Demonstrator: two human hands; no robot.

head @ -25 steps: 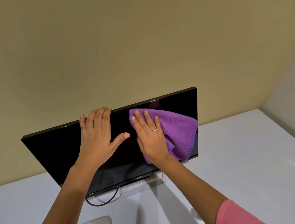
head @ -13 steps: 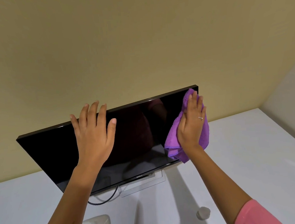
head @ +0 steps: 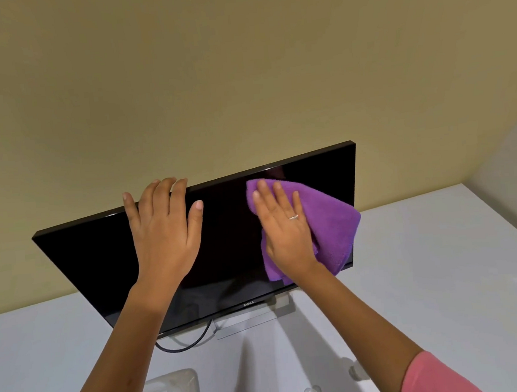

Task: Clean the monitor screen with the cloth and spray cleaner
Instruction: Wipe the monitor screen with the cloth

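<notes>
From the head view, we judge the main risk here to be the monitor (head: 102,270) tipping or rocking back on its stand (head: 245,320), since our right hand (head: 285,234) pushes a purple cloth (head: 330,221) against the glass high up, well above the base; the left hand (head: 164,231) bracing the panel is what counters that, and if it slipped off the top edge the screen could swing away from us. A second risk, as we judge it, is smearing: the left palm lies bare on the dark screen and may leave prints on it. The loose lower corner of the cloth hangs below the right hand and past the right edge of the panel, so it could drag or bunch. Our left hand is spread flat, fingers straight, fingertips hooked just over the top edge, thumb out toward the right hand. Our right hand is also flat with fingers together and straight, pressing the cloth to the upper right part of the screen; a ring shows on one finger. A black cable (head: 185,345) loops on the white worktop (head: 442,274) below the left wrist. We see no spray cleaner that we can identify.
</notes>
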